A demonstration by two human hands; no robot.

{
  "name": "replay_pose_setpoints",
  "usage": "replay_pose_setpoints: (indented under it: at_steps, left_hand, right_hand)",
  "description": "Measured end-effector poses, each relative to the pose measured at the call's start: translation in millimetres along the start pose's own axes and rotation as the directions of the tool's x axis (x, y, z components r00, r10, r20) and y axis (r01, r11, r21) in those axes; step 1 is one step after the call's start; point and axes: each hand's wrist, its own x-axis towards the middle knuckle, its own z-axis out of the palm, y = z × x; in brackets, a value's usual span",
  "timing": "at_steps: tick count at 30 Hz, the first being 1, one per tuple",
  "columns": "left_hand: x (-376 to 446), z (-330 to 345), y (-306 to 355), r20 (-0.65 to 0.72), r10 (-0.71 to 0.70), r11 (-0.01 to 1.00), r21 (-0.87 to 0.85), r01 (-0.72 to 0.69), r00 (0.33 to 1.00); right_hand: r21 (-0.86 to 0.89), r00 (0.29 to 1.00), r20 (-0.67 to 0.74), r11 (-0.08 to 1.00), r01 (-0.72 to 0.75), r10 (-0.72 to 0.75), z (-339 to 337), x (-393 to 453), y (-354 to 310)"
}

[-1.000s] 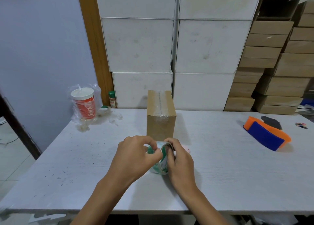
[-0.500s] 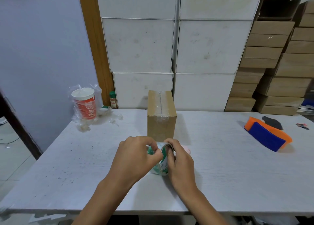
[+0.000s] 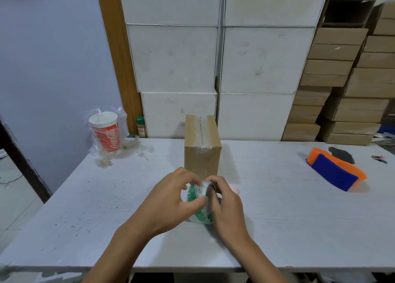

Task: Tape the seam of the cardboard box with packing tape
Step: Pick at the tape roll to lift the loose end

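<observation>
A small brown cardboard box (image 3: 202, 154) stands upright mid-table, with clear tape along its top seam and a short way down its front. Just in front of it, both hands hold a roll of clear packing tape (image 3: 197, 197) with a green core, standing on edge above the table. My left hand (image 3: 168, 201) grips the roll's left side, thumb and fingertips pinched at its outer surface. My right hand (image 3: 224, 205) holds the roll's right side, fingers curled over the top. Much of the roll is hidden by the fingers.
A red paper cup (image 3: 105, 133) in a plastic bag sits at the table's back left, beside a small spice jar (image 3: 141, 126). An orange and blue object (image 3: 335, 171) lies at the right. A pink thing (image 3: 235, 189) peeks out behind my right hand. Stacked white and brown boxes (image 3: 256, 58) stand behind the white table (image 3: 85, 207).
My left fingers have shifted slightly on the roll's surface. The roll, my right hand and the box stay where they were.
</observation>
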Motion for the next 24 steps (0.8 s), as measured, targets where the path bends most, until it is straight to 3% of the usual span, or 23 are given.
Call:
replay_pose_setpoints:
  at_steps: [3,6,24]
  left_hand:
    - [3,13,-5,0.005,0.082,0.996,0.039,-0.082,0.997]
    - [3,26,-6,-0.063,0.133,0.991,-0.013,-0.134,0.989]
    - [8,44,-10,-0.194,0.141,0.986,-0.063,-0.156,0.971]
  right_hand:
    - [0.093,0.995,0.091,0.994,-0.055,0.046,-1,-2,-3]
    - [0.135,0.994,0.088,0.988,-0.082,0.07,-3,-1,-4]
    - [0.164,0.993,0.082,0.981,-0.102,0.089,-3,4,1]
